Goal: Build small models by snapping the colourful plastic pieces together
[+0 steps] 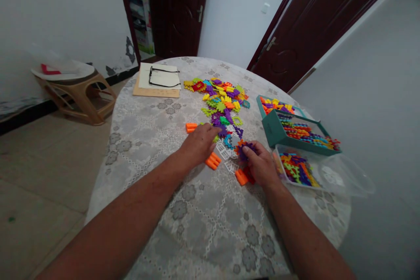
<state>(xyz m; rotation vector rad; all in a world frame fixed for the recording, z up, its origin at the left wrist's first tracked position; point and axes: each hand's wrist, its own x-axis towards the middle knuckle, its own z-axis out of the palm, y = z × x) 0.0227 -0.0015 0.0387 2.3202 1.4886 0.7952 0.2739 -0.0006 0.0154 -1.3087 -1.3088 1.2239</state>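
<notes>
A heap of small coloured plastic interlocking pieces [220,99] lies on the round table [197,210] with a lace cloth. My left hand [199,143] lies palm down at the near edge of the heap, fingers curled over pieces, with orange pieces [213,160] poking out beside it and another orange piece [190,127] just left. My right hand [260,165] is closed on a small built cluster of purple and orange pieces [244,148], held just above the cloth. A few clear white pieces [226,152] lie between my hands.
A teal box [274,133] with rows of coloured pieces and a clear plastic tub [328,175] of more pieces stand at the right. A notepad with glasses [159,78] lies at the far left of the table. A wooden stool [78,92] stands by the wall.
</notes>
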